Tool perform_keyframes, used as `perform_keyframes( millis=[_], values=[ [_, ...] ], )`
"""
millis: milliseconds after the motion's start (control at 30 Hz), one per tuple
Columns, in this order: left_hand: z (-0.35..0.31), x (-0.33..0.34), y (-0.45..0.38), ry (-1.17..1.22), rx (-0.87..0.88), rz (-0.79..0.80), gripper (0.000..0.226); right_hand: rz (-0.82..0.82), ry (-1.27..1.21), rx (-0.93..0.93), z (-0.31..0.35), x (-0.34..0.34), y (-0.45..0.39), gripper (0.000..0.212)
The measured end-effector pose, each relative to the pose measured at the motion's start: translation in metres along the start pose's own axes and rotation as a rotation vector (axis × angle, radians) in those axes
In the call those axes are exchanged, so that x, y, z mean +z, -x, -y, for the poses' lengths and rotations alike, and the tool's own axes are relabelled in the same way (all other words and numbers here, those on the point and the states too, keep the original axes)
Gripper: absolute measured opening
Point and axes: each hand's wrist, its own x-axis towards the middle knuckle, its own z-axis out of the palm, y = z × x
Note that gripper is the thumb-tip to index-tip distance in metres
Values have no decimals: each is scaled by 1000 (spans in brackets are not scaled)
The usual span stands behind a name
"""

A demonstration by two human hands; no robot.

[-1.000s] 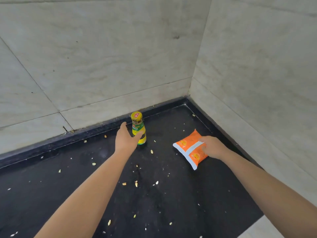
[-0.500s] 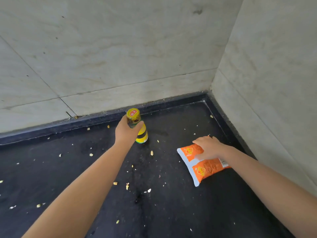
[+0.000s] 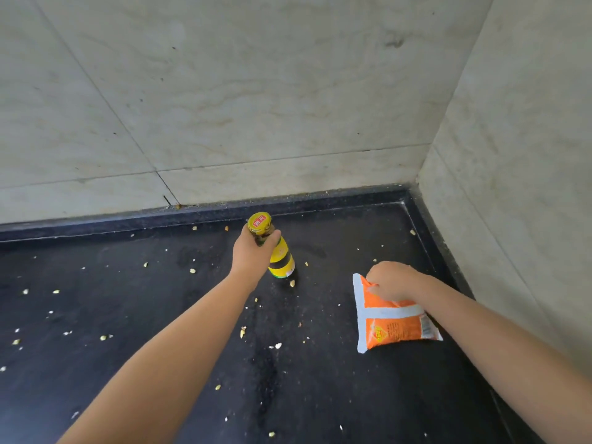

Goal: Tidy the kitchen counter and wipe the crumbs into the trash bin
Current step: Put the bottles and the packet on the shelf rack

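Note:
A small bottle [image 3: 282, 262] with a yellow cap and a yellow and black label stands tilted on the black counter [image 3: 160, 315], near the back wall. My left hand [image 3: 253, 256] grips its neck just under the cap. An orange and white packet [image 3: 394, 322] lies to the right. My right hand [image 3: 392, 280] pinches the packet's upper end, fingers curled into it. Pale crumbs [image 3: 243, 331] lie scattered over the counter, mostly left and centre.
Pale marble walls [image 3: 256, 107] close the counter at the back and on the right, meeting in a corner [image 3: 416, 184]. A raised black lip [image 3: 128, 222] runs along the foot of both walls. No trash bin or cloth is in view.
My left hand closed round the bottle's neck and tipped the bottle. My right hand went from lying flat on the packet to pinching its top end; the packet turned towards me.

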Motion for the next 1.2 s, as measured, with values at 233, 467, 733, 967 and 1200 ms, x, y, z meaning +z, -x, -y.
perform_keyframes(
  millis=[233, 467, 733, 967, 1200],
  values=[
    [3, -59, 37, 45, 9, -73, 33, -42, 19, -49, 25, -27, 28, 41],
    [22, -158, 91, 96, 23, -218, 32, -253, -63, -256, 133, -79, 62, 44],
    [84, -321, 190, 118, 44, -399, 10, -616, -312, -463, 320, -86, 127, 48],
    [146, -457, 280, 53, -13, -661, 14, -828, -633, -573, 485, -83, 194, 50],
    [174, -581, 338, 107, 31, -865, 13, -784, -999, -619, 614, -107, 226, 38]
  ],
)
